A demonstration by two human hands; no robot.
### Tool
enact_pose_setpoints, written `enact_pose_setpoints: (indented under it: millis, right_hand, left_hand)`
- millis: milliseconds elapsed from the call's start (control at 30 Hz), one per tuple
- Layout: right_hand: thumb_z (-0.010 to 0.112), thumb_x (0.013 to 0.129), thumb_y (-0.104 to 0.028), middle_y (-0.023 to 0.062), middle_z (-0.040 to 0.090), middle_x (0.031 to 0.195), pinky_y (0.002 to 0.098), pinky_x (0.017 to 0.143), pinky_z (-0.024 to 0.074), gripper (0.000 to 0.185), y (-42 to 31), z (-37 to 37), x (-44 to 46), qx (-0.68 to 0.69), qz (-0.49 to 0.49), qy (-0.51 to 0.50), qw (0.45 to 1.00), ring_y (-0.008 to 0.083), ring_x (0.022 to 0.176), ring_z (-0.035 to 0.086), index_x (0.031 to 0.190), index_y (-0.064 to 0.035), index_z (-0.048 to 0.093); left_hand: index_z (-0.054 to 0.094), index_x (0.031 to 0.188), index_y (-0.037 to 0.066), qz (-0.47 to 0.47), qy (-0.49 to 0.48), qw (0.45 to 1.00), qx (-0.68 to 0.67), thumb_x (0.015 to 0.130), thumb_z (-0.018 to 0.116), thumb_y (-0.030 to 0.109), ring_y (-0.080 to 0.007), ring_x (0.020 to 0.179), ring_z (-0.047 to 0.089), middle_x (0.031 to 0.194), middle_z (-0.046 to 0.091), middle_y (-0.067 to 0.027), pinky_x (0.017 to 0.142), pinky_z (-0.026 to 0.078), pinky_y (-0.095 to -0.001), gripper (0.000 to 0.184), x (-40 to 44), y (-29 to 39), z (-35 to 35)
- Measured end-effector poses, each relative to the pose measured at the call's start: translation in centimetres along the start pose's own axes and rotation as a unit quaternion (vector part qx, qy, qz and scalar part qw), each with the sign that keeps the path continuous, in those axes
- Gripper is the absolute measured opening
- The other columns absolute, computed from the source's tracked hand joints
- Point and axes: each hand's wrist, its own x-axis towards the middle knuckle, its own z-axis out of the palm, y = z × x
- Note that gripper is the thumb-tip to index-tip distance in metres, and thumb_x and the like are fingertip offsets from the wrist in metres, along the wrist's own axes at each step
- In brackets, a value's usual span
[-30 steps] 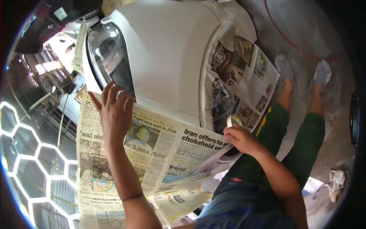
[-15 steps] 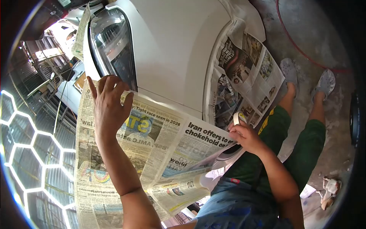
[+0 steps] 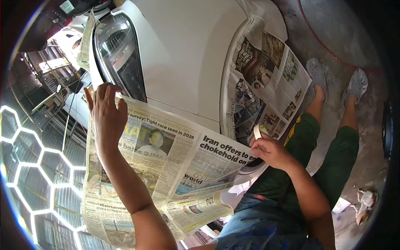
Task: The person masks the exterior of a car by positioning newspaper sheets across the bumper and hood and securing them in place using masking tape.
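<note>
A newspaper sheet (image 3: 179,162) hangs across the front of a white car panel (image 3: 183,54), its upper edge running just below the headlight (image 3: 118,54). My left hand (image 3: 107,114) is at the sheet's upper left corner, fingers bent over the edge beside the headlight's lower end; the fingertips are partly hidden. At the right end of that edge, my right hand (image 3: 273,153) pinches the newspaper between thumb and fingers. A roll of masking tape (image 3: 257,132) is also held in the right hand, standing above the fingers.
More newspaper (image 3: 271,79) covers the wheel arch area. Another newspaper piece (image 3: 86,43) hangs beyond the headlight. A red hose (image 3: 321,43) runs over the concrete floor. A small animal (image 3: 366,204) lies at lower right. Hexagonal lights (image 3: 39,175) glow at left.
My left hand has shifted slightly left and down along the headlight with the newspaper's edge. The sheet looks more stretched between both hands. My right hand has barely moved.
</note>
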Motion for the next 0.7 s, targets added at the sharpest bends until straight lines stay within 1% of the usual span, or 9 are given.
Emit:
enact_pose_setpoints:
  millis: [67,167,200,300,400,500,600,667,700]
  right_hand:
    - [0.074,0.092,-0.015,0.0088,0.064,0.105,0.0345,0.086,0.0497,0.017,-0.5,-0.2,-0.2,0.007,-0.008,-0.017,1.000,0.0238,0.098,0.063,0.091,-0.0010,0.065]
    - [0.075,0.091,-0.016,0.0082,0.065,0.105,0.0345,0.086,0.0490,0.019,-0.5,-0.6,-0.4,0.004,0.020,-0.053,0.998,0.0229,0.099,0.063,0.088,-0.0011,0.063]
    - [0.075,0.092,-0.018,0.0075,0.064,0.104,0.0341,0.083,0.0491,0.020,-0.3,-0.5,-0.5,0.004,0.013,-0.050,0.999,0.0222,0.095,0.063,0.090,-0.0019,0.065]
    - [0.075,0.093,-0.024,0.0063,0.064,0.101,0.0335,0.077,0.0492,0.022,0.9,0.1,-1.1,0.006,0.001,-0.037,0.999,0.0213,0.088,0.064,0.095,-0.0035,0.068]
    - [0.074,0.094,-0.026,0.0074,0.064,0.101,0.0339,0.077,0.0494,0.023,1.6,0.4,-0.7,-0.002,-0.011,-0.018,1.000,0.0230,0.088,0.064,0.097,-0.0036,0.068]
    - [0.073,0.094,-0.026,0.0088,0.064,0.101,0.0347,0.078,0.0497,0.023,1.8,0.6,-0.4,-0.011,-0.011,0.004,1.000,0.0249,0.089,0.065,0.098,-0.0038,0.069]
    - [0.073,0.094,-0.026,0.0098,0.064,0.100,0.0355,0.078,0.0500,0.023,1.7,0.5,-0.1,-0.017,-0.009,0.026,0.999,0.0263,0.089,0.065,0.098,-0.0033,0.068]
    - [0.073,0.095,-0.025,0.0103,0.064,0.098,0.0359,0.078,0.0502,0.023,1.4,0.6,0.0,-0.023,-0.014,0.045,0.999,0.0268,0.089,0.065,0.097,-0.0027,0.068]
    - [0.072,0.095,-0.021,0.0098,0.064,0.098,0.0349,0.078,0.0501,0.021,1.0,0.7,0.0,-0.009,0.003,0.041,0.999,0.0248,0.089,0.064,0.096,-0.0015,0.066]
  left_hand:
    - [0.062,0.106,0.010,-0.001,-0.006,1.000,-0.005,0.082,0.062,0.006,-0.0299,0.120,0.055,0.114,0.059,-0.0082,0.125,0.016,-0.0566,0.024,0.1,0.1,0.0]
    - [0.060,0.107,0.011,0.015,-0.018,1.000,0.007,0.082,0.062,0.007,-0.0318,0.114,0.055,0.106,0.056,-0.0095,0.115,0.028,-0.0496,0.025,0.5,0.7,-0.4]
    - [0.063,0.104,0.012,0.007,-0.032,0.999,-0.006,0.079,0.065,0.008,-0.0301,0.112,0.053,0.105,0.057,-0.0081,0.114,0.027,-0.0465,0.025,0.6,1.0,-0.6]
    - [0.066,0.099,0.012,0.073,-0.005,0.997,-0.018,0.079,0.069,0.008,-0.0303,0.111,0.052,0.102,0.057,-0.0077,0.111,0.030,-0.0484,0.021,0.4,0.7,-0.4]
    - [0.067,0.094,0.012,0.065,-0.023,0.997,-0.017,0.078,0.077,0.014,-0.0301,0.113,0.052,0.105,0.057,-0.0065,0.112,0.030,-0.0492,0.018,0.5,1.0,-0.9]
    - [0.067,0.090,0.011,0.058,0.005,0.998,-0.021,0.077,0.084,0.024,-0.0304,0.116,0.052,0.108,0.057,-0.0054,0.111,0.031,-0.0503,0.026,0.4,0.4,-0.6]
    - [0.066,0.090,0.010,0.051,0.027,0.998,-0.002,0.074,0.087,0.032,-0.0304,0.118,0.052,0.112,0.056,-0.0051,0.112,0.031,-0.0522,0.035,0.2,0.3,-0.1]
    - [0.066,0.090,0.010,0.028,0.011,1.000,-0.008,0.073,0.087,0.033,-0.0307,0.118,0.051,0.113,0.056,-0.0055,0.111,0.032,-0.0534,0.036,0.4,0.3,0.0]
    - [0.066,0.089,0.009,0.018,0.002,1.000,-0.010,0.073,0.088,0.033,-0.0309,0.118,0.051,0.113,0.056,-0.0057,0.111,0.032,-0.0540,0.036,0.4,0.3,0.0]
